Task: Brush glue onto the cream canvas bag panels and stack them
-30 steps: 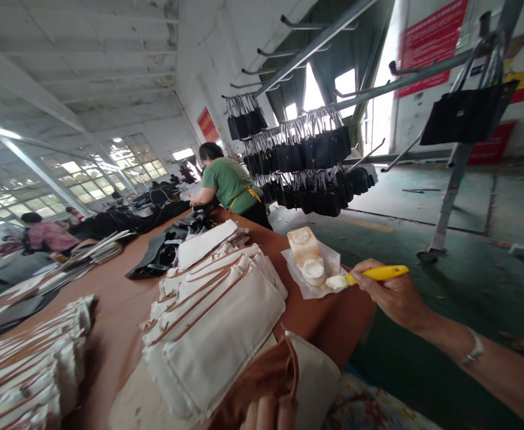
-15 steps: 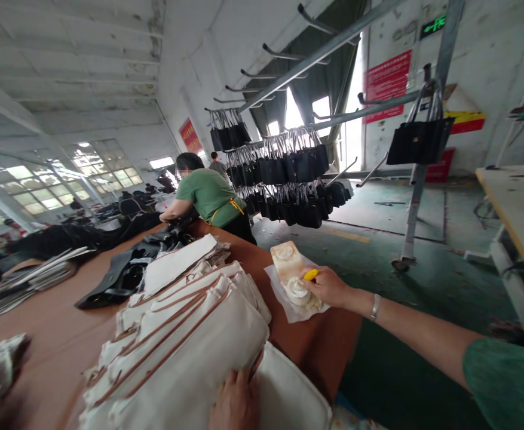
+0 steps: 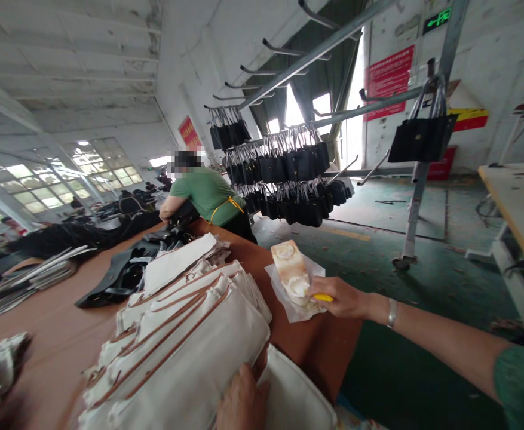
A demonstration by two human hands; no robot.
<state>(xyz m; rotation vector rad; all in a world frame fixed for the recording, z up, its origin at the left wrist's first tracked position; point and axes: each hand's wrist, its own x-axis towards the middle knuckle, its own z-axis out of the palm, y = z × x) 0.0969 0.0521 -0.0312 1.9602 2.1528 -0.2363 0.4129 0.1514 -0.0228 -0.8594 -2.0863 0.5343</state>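
My right hand (image 3: 340,297) is closed around a yellow-handled tool (image 3: 322,297). The tool's working tip is at a mound of white paste (image 3: 298,285) and cannot be made out. Under the paste lies a pale, stained block (image 3: 287,258) on a white sheet (image 3: 284,301), near the table's right edge. At the bottom, my left hand (image 3: 242,401) has its fingers bent at the left edge of a white bag (image 3: 291,394); part of the hand is cut off by the frame. Beside it lies an overlapping stack of white bags (image 3: 199,352) with brown trim.
The brown table (image 3: 60,328) also carries black bag pieces (image 3: 125,272) and pale bundles (image 3: 2,364). A co-worker in green (image 3: 210,194) leans over its far end. Black bags (image 3: 295,161) hang on a wheeled metal rack (image 3: 416,215). Another table (image 3: 519,197) stands at right.
My right hand has moved slightly right and down with the yellow-handled tool, which now lies flatter, and more of the pale block shows. My left hand has shifted slightly right.
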